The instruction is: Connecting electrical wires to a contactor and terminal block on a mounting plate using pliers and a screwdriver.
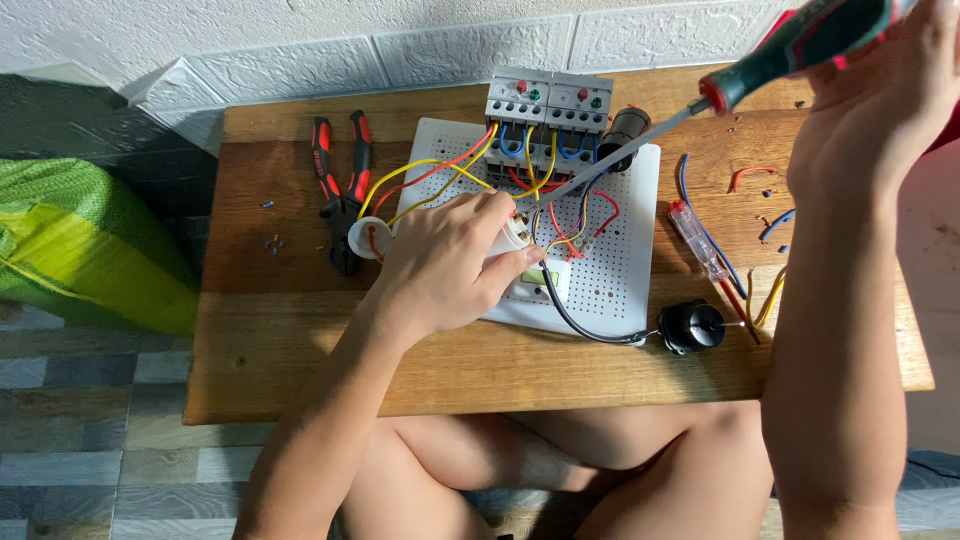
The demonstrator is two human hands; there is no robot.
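The left hand (455, 265) sits on a white plastic board (640, 290) full of tiny holes. Its fingers are curled round a small white part (512, 238) and hold it still near the middle of the board. I think it is a switch or a socket, but the hand hides most of it, so I cannot be sure.

The right hand (880, 110) is up high at the right. It is wrapped tight round the red and dark handle of a long screwdriver (700, 105). The thin shiny metal shaft slants down to the left, and its tip lands right by the white part, among the wires (445, 170).

It looks like the step in hand is working a screw on the white part, where a wire goes in. The next move calls for the tip to sit square in the screw, and for the left hand to keep the part from turning.

The wires are thin and bendy: yellow, red, blue and one thick black one. They loop up to two grey boxy switch blocks (550, 105) at the top of the board. Red-handled pliers (340, 185) lie to the left on the smooth brown wooden table (300, 350). A round black knob (692, 325) and a see-through tester pen (700, 245) lie to the right, near short wire scraps.
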